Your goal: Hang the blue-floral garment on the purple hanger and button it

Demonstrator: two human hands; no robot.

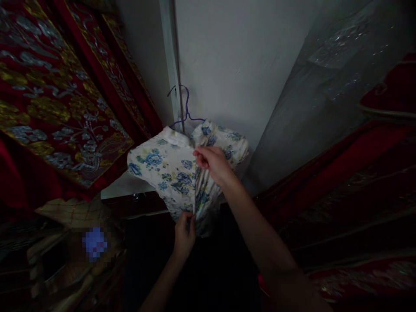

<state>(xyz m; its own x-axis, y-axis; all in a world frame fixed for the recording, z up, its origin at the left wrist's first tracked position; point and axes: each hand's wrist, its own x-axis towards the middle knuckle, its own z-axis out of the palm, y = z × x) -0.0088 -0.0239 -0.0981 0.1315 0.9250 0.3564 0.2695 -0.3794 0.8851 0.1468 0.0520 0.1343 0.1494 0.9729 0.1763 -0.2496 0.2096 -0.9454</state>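
A white shirt [175,173] with blue and green flowers hangs on a purple hanger [187,108] against the wall. My right hand [211,162] pinches the shirt's front edge just below the collar. Lower down, my left hand [185,232] grips the same front edge near the hem. Between the two hands the edge runs straight and looks taut. Folds gather in the cloth to the right of it.
Red cloth embroidered in gold and silver [74,104] hangs at the left. More red embroidered cloth [351,182] is on the right, below clear plastic sheeting [344,47]. A checked cloth [76,212] lies at lower left. Behind the shirt stands a pale wall [234,56].
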